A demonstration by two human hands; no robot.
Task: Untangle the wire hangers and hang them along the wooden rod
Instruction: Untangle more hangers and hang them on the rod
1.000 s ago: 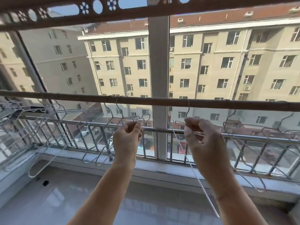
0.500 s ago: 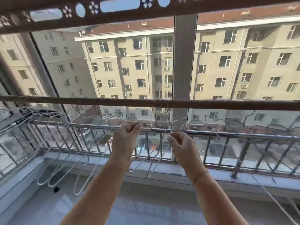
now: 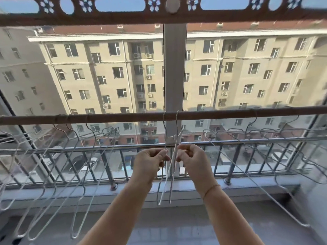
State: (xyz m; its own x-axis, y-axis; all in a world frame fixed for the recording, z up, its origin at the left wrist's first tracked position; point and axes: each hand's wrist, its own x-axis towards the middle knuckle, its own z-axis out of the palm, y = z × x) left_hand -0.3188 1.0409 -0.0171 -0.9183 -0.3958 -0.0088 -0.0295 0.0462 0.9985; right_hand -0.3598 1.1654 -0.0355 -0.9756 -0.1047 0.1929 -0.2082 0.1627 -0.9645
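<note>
A brown wooden rod [image 3: 230, 113] runs across the window at mid height. Two white wire hangers [image 3: 169, 174] hang side by side from its middle, seen edge-on, hooks over the rod. My left hand [image 3: 150, 161] pinches the left one just below its neck. My right hand [image 3: 192, 159] pinches the right one at the same height. Several more wire hangers [image 3: 88, 156] hang bunched along the left part of the rod. Others [image 3: 256, 138] hang spread along the right part.
A metal railing [image 3: 70, 151] with vertical bars stands behind the hangers, in front of the window glass. A white sill [image 3: 53, 190] runs below it. A vertical window post [image 3: 174, 68] rises at the centre. A white wall edge [image 3: 316, 200] stands at the right.
The view has swung right and up. Both hands have come together at the middle of the rod, and the two hangers they hold now hang close side by side.
</note>
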